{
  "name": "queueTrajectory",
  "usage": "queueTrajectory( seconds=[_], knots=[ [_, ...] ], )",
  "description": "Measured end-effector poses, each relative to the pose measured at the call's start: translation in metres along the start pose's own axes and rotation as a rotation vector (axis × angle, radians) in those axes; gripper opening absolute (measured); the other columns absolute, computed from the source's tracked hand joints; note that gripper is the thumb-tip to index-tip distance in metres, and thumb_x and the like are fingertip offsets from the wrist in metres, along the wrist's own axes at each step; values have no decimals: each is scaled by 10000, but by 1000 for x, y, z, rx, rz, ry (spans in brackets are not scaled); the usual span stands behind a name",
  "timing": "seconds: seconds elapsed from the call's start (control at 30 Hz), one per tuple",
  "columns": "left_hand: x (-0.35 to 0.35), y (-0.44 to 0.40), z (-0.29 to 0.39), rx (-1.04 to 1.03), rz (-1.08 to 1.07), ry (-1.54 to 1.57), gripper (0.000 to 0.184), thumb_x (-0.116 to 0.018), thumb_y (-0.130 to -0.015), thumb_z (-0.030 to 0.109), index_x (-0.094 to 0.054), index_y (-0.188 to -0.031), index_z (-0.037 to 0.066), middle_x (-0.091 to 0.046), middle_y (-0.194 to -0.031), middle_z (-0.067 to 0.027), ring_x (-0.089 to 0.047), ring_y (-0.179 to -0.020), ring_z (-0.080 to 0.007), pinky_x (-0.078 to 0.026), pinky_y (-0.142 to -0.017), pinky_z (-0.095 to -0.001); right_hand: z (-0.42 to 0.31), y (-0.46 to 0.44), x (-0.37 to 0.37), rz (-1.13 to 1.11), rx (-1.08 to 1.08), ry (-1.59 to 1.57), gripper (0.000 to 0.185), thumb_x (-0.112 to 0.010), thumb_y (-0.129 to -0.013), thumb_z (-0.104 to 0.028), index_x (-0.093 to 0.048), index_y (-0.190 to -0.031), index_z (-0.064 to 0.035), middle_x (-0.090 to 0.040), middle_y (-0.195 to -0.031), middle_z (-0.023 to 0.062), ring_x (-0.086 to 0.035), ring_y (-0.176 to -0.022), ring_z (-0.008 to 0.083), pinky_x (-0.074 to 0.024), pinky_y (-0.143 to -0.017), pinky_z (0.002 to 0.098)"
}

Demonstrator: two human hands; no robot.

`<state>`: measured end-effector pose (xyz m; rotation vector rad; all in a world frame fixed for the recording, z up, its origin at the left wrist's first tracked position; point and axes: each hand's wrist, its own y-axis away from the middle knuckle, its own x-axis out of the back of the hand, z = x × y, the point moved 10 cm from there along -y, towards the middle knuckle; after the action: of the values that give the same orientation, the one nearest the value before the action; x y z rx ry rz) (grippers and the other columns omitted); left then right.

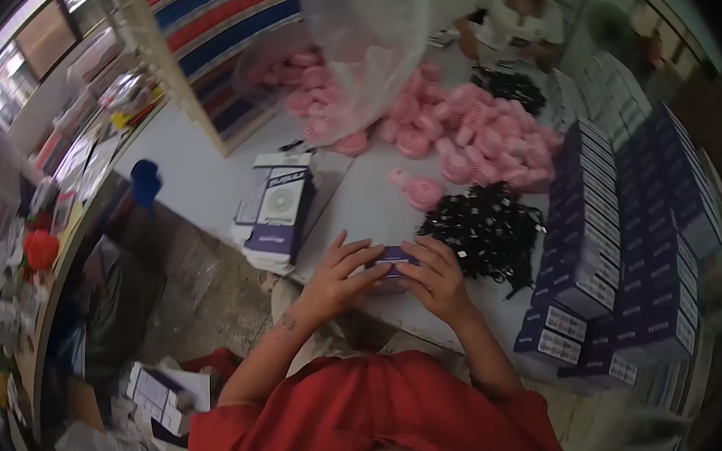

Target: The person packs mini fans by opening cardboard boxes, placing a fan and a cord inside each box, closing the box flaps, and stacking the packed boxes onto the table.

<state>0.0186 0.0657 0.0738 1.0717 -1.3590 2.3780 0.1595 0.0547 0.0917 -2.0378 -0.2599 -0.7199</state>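
Between my two hands, at the table's near edge, is a small purple box (pixel 392 257). My left hand (pixel 343 275) has its fingers on the box's left side, and my right hand (pixel 438 279) grips the right side and top. Most of the box is hidden under my fingers. Left of my hands lies a stack of flat purple-and-white cartons (pixel 279 207). To the right is a heap of black cables or straps (pixel 489 231). Just beyond sits a single pink handheld fan (pixel 421 191), its shape only partly clear.
A pile of pink fans (pixel 487 137) spreads across the back, partly under a clear plastic bag (pixel 360 38). Rows of purple boxes (pixel 589 220) stand along the right. A striped rack (pixel 211 17) rises at back left. Another person (pixel 518 21) sits across the table (pixel 364 199).
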Motion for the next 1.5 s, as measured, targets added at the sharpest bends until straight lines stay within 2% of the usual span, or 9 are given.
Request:
queueTrajectory(
  seconds=[0.13, 0.23, 0.3, 0.4, 0.83, 1.07, 1.2, 1.33, 1.5],
  knots=[
    [-2, 7, 8, -109, 30, -65, 384, -700, -792, 172, -616, -1163, 117, -536, -1276, -120, -494, -1220, -311, -320, -1071, -572, 3, 13, -13, 25, -20, 233, 311, -694, -798, -64, -628, -1101, -84, -567, -1270, 141, -522, -1179, 361, -428, -975, 457],
    [0, 4, -3, 166, 161, 337, 266, -668, -846, 204, -599, -1069, 76, -458, -1326, -176, -456, -1227, -357, -366, -1040, -473, -5, 18, -35, 30, 18, 168, 306, -638, -867, -65, -570, -1165, -62, -493, -1345, 188, -483, -1229, 359, -394, -1010, 463],
    [-21, 7, -6, 302, 247, 541, 228, -648, -869, 204, -586, -1037, 64, -436, -1332, -188, -450, -1216, -367, -383, -1018, -430, 21, 31, -33, 285, -364, -282, 248, -535, -957, -104, -499, -1185, -16, -387, -1425, 227, -414, -1297, 335, -355, -1044, 440],
    [-45, 14, -15, 504, 341, 715, 170, -596, -917, 175, -550, -1039, 67, -396, -1348, -179, -459, -1192, -322, -398, -972, -352, 49, 58, -53, 338, -661, -371, 238, -448, -1006, -159, -445, -1171, 13, -338, -1437, 238, -384, -1298, 306, -341, -1046, 398],
    [-45, 16, -17, 474, 329, 642, 360, -603, -863, 244, -490, -1158, 71, -387, -1338, -212, -396, -1219, -375, -286, -1048, -437, 39, 51, -51, 355, -593, -235, 297, -375, -1028, -248, -425, -1195, -7, -446, -1182, 140, -449, -1105, 234, -361, -979, 355],
    [-39, 3, -19, 321, 250, 704, 445, -748, -778, 230, -538, -1133, 63, -501, -1205, -144, -482, -1131, -293, -374, -981, -375, 48, 45, -54, 344, -522, -444, 460, -292, -1033, -345, -403, -1300, 12, -311, -1470, 237, -333, -1347, 343, -273, -1101, 427],
    [-9, 5, -21, 403, 310, 614, 323, -734, -770, 134, -587, -1039, 35, -582, -1039, -99, -567, -980, -253, -445, -882, -322, 43, 44, -46, 226, -429, -487, 611, -479, -980, -315, -264, -1428, 40, -364, -1425, 196, -362, -1320, 290, -297, -1093, 398],
    [-8, 7, -17, 506, 341, 775, 264, -656, -777, 30, -583, -1030, 8, -587, -1034, -109, -565, -994, -214, -439, -894, -307, 19, 33, -29, 145, -656, -546, 714, -727, -792, -93, -364, -1401, -6, -484, -1298, 166, -501, -1193, 262, -397, -1010, 347],
    [-30, -13, 13, 335, 17, 801, 357, -648, -850, 182, -588, -1165, 25, -551, -1173, -134, -533, -1091, -259, -407, -963, -344, 1, 37, 22, 131, -598, -423, 706, -776, -736, -103, -441, -1357, -69, -538, -1161, 124, -563, -1067, 243, -465, -915, 345]
  ],
)
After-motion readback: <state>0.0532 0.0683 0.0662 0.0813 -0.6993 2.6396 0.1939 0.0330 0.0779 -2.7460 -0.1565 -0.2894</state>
